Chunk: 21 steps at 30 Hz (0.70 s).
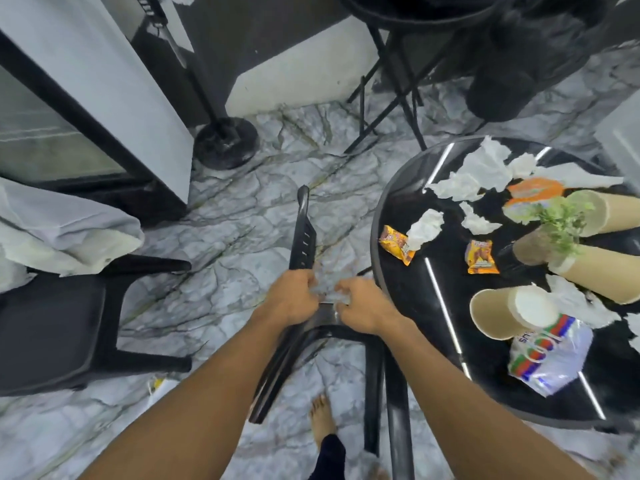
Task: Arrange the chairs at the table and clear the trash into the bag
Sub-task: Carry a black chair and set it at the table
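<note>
A black plastic chair (304, 233) is tilted in front of me, left of the round black table (398, 216). My left hand (291, 299) grips its frame, and my right hand (363, 306) holds the frame right beside it. A second black chair (69, 327) lies on its side at the left with a white cloth (59, 233) draped over it. On the table lie crumpled tissues (474, 174), two orange snack wrappers (394, 244), tipped brown paper cups (498, 313), a silver snack bag (550, 355) and a small green plant (561, 220).
A glass-door fridge (86, 109) stands at the far left, a black stand base (225, 140) next to it. A dark folding stool (398, 81) and a black bag (530, 74) sit beyond the table. My bare foot (322, 420) is on the marble floor.
</note>
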### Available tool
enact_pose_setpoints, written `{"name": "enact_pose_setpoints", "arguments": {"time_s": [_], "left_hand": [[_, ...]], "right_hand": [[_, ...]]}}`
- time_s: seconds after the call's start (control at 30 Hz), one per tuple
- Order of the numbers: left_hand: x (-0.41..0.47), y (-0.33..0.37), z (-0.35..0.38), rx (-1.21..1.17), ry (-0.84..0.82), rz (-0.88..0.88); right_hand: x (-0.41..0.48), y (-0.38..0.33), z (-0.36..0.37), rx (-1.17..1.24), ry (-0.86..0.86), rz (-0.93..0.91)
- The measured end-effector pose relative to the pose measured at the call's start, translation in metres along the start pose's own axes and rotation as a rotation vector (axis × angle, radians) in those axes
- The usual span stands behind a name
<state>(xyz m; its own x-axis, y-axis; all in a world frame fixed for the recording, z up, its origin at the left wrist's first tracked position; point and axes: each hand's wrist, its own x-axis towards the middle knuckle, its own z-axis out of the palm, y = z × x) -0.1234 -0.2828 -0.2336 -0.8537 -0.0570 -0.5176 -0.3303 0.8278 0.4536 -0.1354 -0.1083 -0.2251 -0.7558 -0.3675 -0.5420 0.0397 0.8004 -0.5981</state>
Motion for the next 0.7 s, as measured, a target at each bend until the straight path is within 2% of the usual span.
{"name": "enact_pose_setpoints", "arguments": {"time_s": [0.23,0.47,0.7], "left_hand": [[0.059,-0.06,0.036,-0.015,0.008,-0.062],[0.161,-0.132,0.08,-0.024,0.017,-0.064],[0.273,-0.188,0.092,-0.04,0.032,-0.025]], "right_hand": [[0.065,0.026,0.057,0.012,-0.048,0.064],[0.169,0.053,0.14,0.134,-0.042,0.14],[0.297,0.043,0.199,0.247,0.119,0.193]]}}
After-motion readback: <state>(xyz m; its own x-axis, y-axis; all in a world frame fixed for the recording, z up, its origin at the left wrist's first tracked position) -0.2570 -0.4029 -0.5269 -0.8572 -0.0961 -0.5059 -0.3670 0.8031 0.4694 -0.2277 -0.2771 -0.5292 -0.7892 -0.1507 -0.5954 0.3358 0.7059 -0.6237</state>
